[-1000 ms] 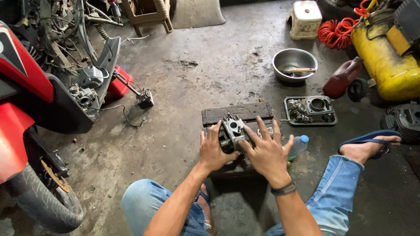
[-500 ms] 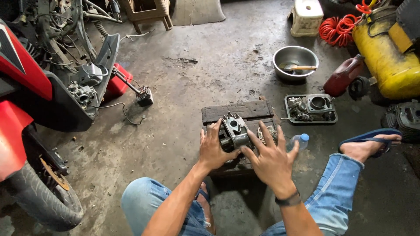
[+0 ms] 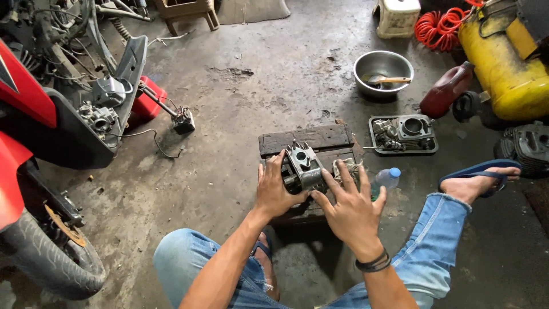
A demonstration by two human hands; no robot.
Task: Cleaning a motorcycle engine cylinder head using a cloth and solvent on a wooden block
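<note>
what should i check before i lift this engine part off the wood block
1. Left hand on the metal engine part: ok, its fingers lie against the part's left side.
2. Right hand grip: not ok, the fingers are spread flat beside the part, not closed round it.
3. Part seated on the wood block: ok, it rests upright on top.
4. Plastic bottle close by the right hand: not ok, it lies where an elbow or the part could knock it.
5. Underside of the part free of loose bits: cannot tell, hidden.
6. Floor space toward the tray of parts: ok, bare concrete between.
</note>
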